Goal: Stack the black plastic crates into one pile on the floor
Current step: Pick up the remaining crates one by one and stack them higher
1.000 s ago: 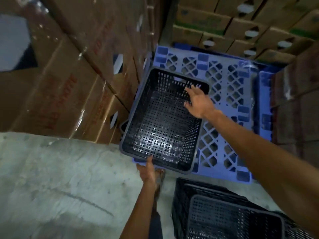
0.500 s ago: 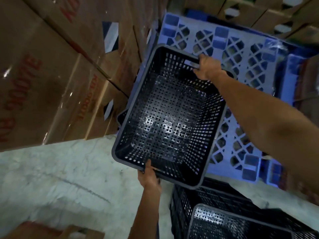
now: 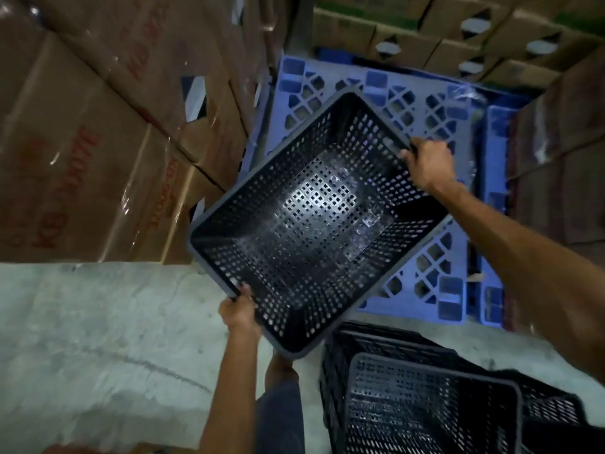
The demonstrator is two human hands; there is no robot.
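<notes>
A black perforated plastic crate (image 3: 314, 221) hangs in the air at the centre of the view, open side toward me and turned diagonally. My left hand (image 3: 239, 312) grips its near rim. My right hand (image 3: 429, 165) grips the far rim at the handle slot. Below and to the right, a pile of black crates (image 3: 425, 398) nested in each other stands on the concrete floor, under the held crate's lower corner.
A blue plastic pallet (image 3: 422, 103) lies on the floor behind the held crate. Wrapped cardboard boxes (image 3: 98, 142) wall in the left side, and more cartons (image 3: 458, 34) stack at the back and right. Bare concrete floor (image 3: 98, 339) spreads to the left. My leg (image 3: 281, 411) is below.
Both hands have lifted the crate off the blue pallet and swung it toward me and to the right, closer to the pile. My right hand went from reaching to gripping the far rim.
</notes>
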